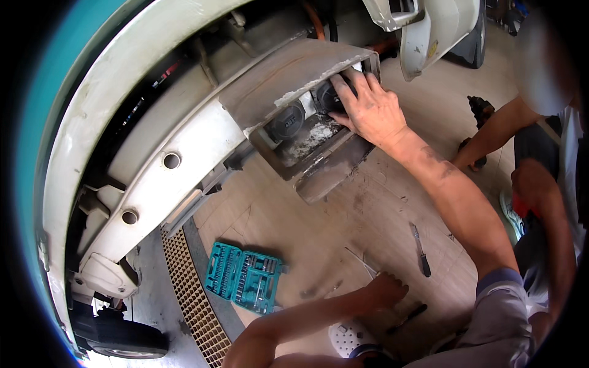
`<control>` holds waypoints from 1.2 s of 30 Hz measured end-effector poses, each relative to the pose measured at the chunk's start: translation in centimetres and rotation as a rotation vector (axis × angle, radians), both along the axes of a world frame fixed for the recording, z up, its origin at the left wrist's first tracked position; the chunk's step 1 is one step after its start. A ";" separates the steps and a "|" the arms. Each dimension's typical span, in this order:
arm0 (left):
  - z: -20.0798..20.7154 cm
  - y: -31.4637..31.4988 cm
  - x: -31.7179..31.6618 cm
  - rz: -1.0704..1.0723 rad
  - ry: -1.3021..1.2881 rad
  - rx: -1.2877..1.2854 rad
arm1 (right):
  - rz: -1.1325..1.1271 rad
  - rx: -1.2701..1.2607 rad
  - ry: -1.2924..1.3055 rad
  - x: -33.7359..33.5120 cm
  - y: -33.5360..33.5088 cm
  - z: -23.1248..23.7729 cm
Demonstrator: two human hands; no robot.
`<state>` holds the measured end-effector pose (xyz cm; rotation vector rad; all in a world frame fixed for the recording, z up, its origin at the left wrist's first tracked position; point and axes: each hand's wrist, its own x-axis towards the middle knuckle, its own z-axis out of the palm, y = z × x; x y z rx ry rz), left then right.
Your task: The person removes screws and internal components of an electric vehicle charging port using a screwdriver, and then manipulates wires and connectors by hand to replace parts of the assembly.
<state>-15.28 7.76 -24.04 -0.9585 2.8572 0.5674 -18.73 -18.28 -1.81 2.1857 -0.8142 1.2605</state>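
Note:
My right hand (371, 113) reaches into the open end of a rusty, flaking metal box (288, 67) on the vehicle's underside. Its thumb and fingers curl around a black round cap (327, 97), partly hiding it. A second black round cap (286, 122) sits beside it, and pale flaky debris (319, 133) lies below them on the box floor. Lower down, my left hand (386, 291) hangs with its fingers curled in, and I see nothing in it. A thin metal tool (368, 268) on the floor appears close behind its knuckles.
On the tiled floor lie an open teal socket set (245, 276), a screwdriver (420, 250) and a black-handled tool (412, 316). A co-worker (552, 202) crouches at right, one hand by a power drill (481, 110). The white bumper beam (184, 159) curves leftward above a floor grate (187, 285).

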 end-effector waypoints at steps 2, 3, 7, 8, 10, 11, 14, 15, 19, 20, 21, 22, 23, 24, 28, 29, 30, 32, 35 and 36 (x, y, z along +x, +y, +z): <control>1.1 0.1 -1.0 0.000 -0.113 0.045 | 0.010 -0.028 -0.047 -0.6 -0.5 -0.7; 1.0 0.4 -0.6 0.004 -0.112 0.047 | 0.014 -0.026 -0.047 -0.3 -0.1 -0.4; 0.4 1.0 0.5 0.002 -0.076 0.006 | -0.024 0.018 -0.030 0.8 0.5 0.0; 0.3 1.0 0.6 0.001 -0.108 0.020 | -0.033 0.025 -0.044 1.0 0.5 -0.1; 1.0 0.5 0.9 0.014 -0.125 0.048 | -0.023 -0.010 -0.084 1.2 0.3 -0.5; 1.3 0.2 1.1 0.030 -0.142 0.076 | -0.011 -0.045 -0.124 1.2 0.2 -0.7; 3.4 -0.3 2.3 0.109 -0.106 0.115 | 0.011 -0.133 -0.103 1.0 -0.7 -0.6; 4.0 -0.6 2.7 0.114 -0.105 0.118 | 0.016 -0.130 -0.102 0.9 -0.9 -0.5; 6.8 -3.6 5.8 0.464 0.389 -0.238 | 0.089 -0.170 -0.062 0.5 -1.3 0.5; 10.2 -4.8 6.4 0.619 0.435 -0.251 | 0.070 -0.172 -0.067 0.4 -1.3 0.2; 14.2 -6.1 6.5 0.767 0.482 -0.257 | 0.041 -0.171 -0.067 0.1 -1.2 -0.2; 16.7 -7.5 7.1 0.845 0.579 -0.359 | 0.043 -0.159 -0.066 0.2 -1.1 0.0; 18.6 -9.1 7.4 0.920 0.677 -0.462 | 0.044 -0.160 -0.065 0.3 -1.2 -0.2; 20.7 -10.4 7.4 0.987 0.755 -0.437 | 0.054 -0.154 -0.063 0.3 -1.3 -0.3; 24.6 -14.5 8.4 1.068 0.950 0.025 | 0.094 -0.157 -0.067 0.6 -1.3 -0.1; 25.0 -14.8 7.9 1.069 0.948 0.017 | 0.099 -0.170 -0.064 0.5 -1.6 -0.3; 25.2 -14.9 7.5 1.093 0.952 0.071 | 0.102 -0.130 -0.071 0.6 -1.5 -0.3; 25.1 -15.1 6.7 1.127 0.949 0.119 | 0.117 -0.129 -0.082 0.3 -1.9 -0.5; 24.4 -15.6 6.6 1.174 1.111 0.179 | 0.133 -0.116 -0.096 0.3 -2.2 -0.6; 24.6 -15.8 6.8 1.141 1.147 0.215 | 0.137 -0.105 -0.095 0.3 -2.2 -0.5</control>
